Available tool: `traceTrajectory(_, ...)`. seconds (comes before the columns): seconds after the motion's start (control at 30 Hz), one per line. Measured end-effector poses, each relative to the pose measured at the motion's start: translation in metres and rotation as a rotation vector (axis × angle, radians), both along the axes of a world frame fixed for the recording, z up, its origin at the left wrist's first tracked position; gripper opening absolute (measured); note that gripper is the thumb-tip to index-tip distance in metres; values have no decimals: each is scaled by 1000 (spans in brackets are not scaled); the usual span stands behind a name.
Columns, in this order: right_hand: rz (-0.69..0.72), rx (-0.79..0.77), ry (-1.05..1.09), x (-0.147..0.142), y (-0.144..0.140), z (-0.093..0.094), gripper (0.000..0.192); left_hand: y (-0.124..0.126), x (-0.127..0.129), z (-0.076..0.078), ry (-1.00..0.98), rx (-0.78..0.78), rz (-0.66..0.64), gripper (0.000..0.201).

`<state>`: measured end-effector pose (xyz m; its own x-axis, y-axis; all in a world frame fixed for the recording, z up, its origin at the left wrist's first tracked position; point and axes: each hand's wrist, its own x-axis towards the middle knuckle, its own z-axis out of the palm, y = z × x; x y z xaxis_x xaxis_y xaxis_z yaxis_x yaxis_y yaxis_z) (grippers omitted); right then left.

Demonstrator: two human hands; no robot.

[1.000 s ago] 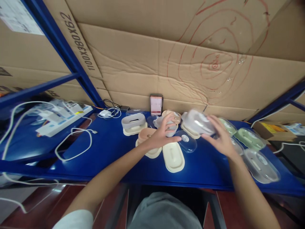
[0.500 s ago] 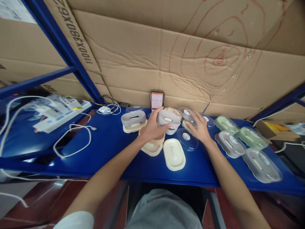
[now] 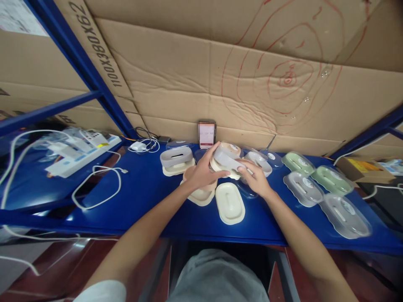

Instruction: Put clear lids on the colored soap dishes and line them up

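Between my two hands a grey oval plastic shell (image 3: 226, 157) is tilted above the table. My left hand (image 3: 204, 168) curls round its left side, the thumb stretched across the front. The fingers of my right hand (image 3: 254, 178) pinch its right end. Just under the shell shows a cream piece (image 3: 233, 174), and a peach piece (image 3: 231, 147) lies behind it. A cream oval base (image 3: 230, 204) rests nearer the table's front edge. Below my left wrist is another cream base (image 3: 201, 196) with a peach shell on it, partly hidden.
On the left, a grey shell (image 3: 176, 156) sits on a cream base. Clear lids (image 3: 248, 192) lie around my right hand. Several green and grey lidded boxes (image 3: 304, 188) stand at right. A phone (image 3: 207, 133) leans on the cardboard; a power strip (image 3: 82, 155) and cables occupy the left.
My right hand has moved left from the clear lids onto the grey shell. The shell has tilted, and the cream piece below it now shows.
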<state>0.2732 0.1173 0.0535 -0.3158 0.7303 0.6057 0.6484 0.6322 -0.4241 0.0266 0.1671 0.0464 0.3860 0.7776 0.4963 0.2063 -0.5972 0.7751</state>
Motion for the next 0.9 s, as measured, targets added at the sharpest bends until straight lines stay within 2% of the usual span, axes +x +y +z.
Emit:
traceTrajectory(0.1,-75,33,-30,10,5,0,39,0,0,-1,116,67,36,111)
traceTrajectory(0.2,-143,64,-99,18,12,-2,35,-3,1,-2,317,205,117,97)
traceTrajectory(0.3,-228,83,-165,25,20,-1,38,-8,2,-2,583,299,259,80)
traceTrajectory(0.37,-347,106,-265,32,20,4,42,-11,2,-1,706,318,366,76)
traceTrajectory(0.47,-586,107,-441,55,0,12,46,-14,1,3,780,329,455,71)
traceTrajectory(0.57,-855,11,-492,94,-44,6,55,-19,0,10,742,351,477,57)
traceTrajectory(0.63,-1037,-87,-477,123,-76,-7,69,-27,2,16,662,393,406,47)
traceTrajectory(0.7,-1131,-184,-447,147,-105,-21,77,-39,8,20,585,460,225,40)
traceTrajectory(0.8,-1109,-226,-421,165,-129,-35,71,-62,21,19,502,531,-108,33)
traceTrajectory(0.9,-1045,-159,-406,165,-131,-41,69,-78,32,14,398,466,-277,28)
